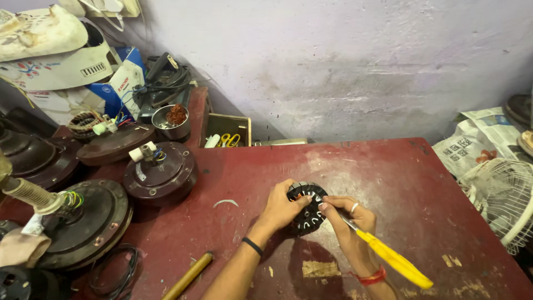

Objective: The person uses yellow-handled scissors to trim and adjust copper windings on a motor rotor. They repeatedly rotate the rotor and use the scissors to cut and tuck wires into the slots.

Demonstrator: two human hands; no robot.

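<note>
Mid-table, left hand (280,208) gripping stator (307,208), right hand (350,219) holding screwdriver (388,256)

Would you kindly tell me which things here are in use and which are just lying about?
In use: black slotted stator core, steadied by left hand; yellow-handled tool, held in right hand.
Lying about: brown fan motors, wooden stick, fan guard, newspaper.

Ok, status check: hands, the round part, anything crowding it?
Left hand steadying black slotted stator on red table. Right hand gripping yellow-handled tool, tip at the stator. Brown motor housing sits apart, left.
</note>
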